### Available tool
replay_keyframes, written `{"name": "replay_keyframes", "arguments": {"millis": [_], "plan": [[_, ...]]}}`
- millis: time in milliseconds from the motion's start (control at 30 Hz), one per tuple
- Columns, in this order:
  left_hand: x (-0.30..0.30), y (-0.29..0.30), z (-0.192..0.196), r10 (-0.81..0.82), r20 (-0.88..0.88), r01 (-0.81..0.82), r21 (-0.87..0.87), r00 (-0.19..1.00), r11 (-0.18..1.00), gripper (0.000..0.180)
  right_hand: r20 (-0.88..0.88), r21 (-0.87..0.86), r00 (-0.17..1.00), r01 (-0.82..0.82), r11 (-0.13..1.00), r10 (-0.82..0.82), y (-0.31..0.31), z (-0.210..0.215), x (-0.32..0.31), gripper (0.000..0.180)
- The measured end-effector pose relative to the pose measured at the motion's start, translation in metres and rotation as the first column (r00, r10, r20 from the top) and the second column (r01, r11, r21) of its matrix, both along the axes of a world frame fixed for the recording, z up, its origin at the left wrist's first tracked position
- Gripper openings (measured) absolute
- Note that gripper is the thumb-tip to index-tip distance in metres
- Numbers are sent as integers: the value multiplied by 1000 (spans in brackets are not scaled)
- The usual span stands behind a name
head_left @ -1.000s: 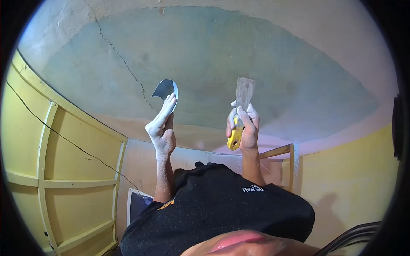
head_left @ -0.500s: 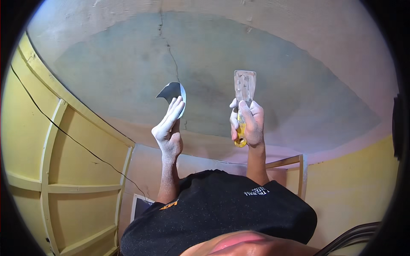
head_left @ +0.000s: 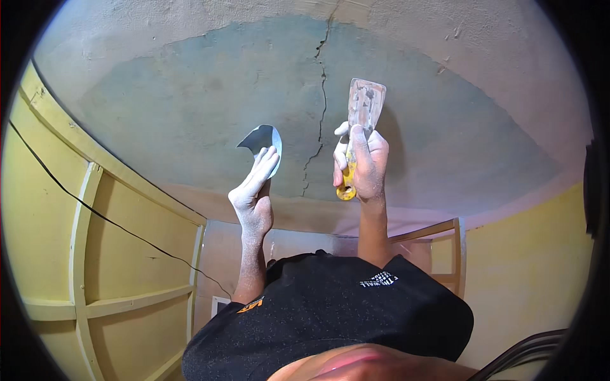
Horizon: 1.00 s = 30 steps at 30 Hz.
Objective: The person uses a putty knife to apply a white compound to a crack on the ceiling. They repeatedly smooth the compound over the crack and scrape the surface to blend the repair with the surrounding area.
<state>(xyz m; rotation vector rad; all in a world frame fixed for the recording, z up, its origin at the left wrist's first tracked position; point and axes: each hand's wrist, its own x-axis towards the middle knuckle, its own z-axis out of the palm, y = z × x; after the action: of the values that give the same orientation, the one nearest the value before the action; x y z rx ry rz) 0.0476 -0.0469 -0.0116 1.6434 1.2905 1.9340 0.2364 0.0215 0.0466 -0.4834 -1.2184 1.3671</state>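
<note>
Left hand [head_left: 253, 190] held curved sheet [head_left: 260, 135] against straight fingers; right hand [head_left: 370, 166] had fingers wrapped round scraper [head_left: 366, 106]. Powdery skin could have let either slip.

Our two hands are the carriers here. We've got the left hand [head_left: 254, 190] bearing a thin curved sheet [head_left: 259, 136], dark grey on one face, light blue along its outer edge; fingers straight and together against it, thumb contact hidden. Our right hand [head_left: 368, 164] is wrapped round a scraper [head_left: 350, 171]: yellow handle, holed butt poking out below the fist, thumb up toward the base of the blade [head_left: 366, 101]. Blade points up, flares toward its tip, smeared grey-brown. White dust [head_left: 240, 197] lies directly on both our hands, heavier on the left one.
</note>
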Motion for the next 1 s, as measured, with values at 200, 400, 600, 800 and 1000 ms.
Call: {"name": "replay_keyframes", "arguments": {"millis": [200, 400, 600, 800, 1000], "plan": [[1, -3, -4, -42, 49, 43, -19, 998, 999, 48, 0, -8, 1000, 15, 1000, -15, -6, 12, 4, 34], [1, -16, -4, -90, 38, 90, -9, 995, 996, 52, -91, 40, 995, -37, 999, 40, -21, 42, 2, 37], [1, -25, -2, -79, 50, 81, -45, 996, 996, 51, -43, 15, 999, 14, 1000, -14, -25, 66, 0, 35], [-1, -27, -10, -64, 66, 67, -42, 996, 997, 51, 20, -95, 1000, 11, 995, -9, -32, 73, 6, 36], [4, -33, 2, -44, 101, 54, -91, 994, 994, 54, 14, -109, 1000, 3, 994, -2, -30, 76, 4, 36]]}}
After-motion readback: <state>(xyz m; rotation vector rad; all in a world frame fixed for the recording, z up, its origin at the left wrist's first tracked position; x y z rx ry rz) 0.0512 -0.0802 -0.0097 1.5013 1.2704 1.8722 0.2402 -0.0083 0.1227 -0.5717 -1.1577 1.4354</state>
